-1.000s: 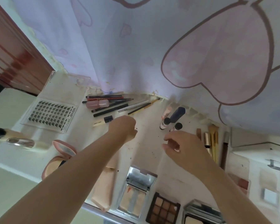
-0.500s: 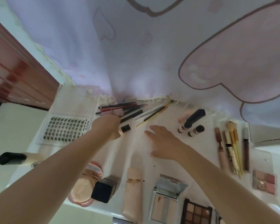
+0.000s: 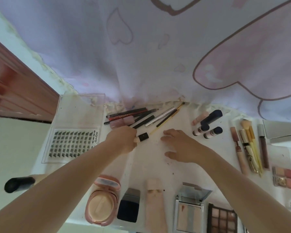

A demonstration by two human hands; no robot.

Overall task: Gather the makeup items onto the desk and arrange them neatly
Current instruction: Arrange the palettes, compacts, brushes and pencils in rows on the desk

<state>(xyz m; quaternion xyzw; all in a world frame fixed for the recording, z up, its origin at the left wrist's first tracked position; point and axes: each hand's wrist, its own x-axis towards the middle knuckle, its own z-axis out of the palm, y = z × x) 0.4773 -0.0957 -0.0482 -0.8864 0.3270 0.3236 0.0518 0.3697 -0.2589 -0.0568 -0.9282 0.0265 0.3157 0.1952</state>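
Observation:
My left hand (image 3: 123, 140) reaches over the white desk (image 3: 151, 165) with curled fingers and pinches the beige end of a small stick with a black cap (image 3: 143, 137). Just beyond it lies a fan of pencils and liners (image 3: 138, 115) and a pink tube (image 3: 122, 122) at the desk's back edge. My right hand (image 3: 180, 145) rests flat on the desk, fingers straight, holding nothing. Right of it lie small dark-capped bottles (image 3: 207, 128) and a row of brushes and lip tubes (image 3: 249, 145).
A clear lash tray (image 3: 74, 142) lies at the left. Along the near edge sit a pink cushion compact (image 3: 101, 202), a black cube case (image 3: 128, 206), a beige tube (image 3: 155, 204), a mirrored palette (image 3: 189, 212) and an eyeshadow palette (image 3: 222, 219). A heart-print curtain (image 3: 158, 56) hangs behind.
My left hand moved left toward the pencils and took hold of the small black-capped stick. My right hand opened and settled flat on the desk. The view shifted left.

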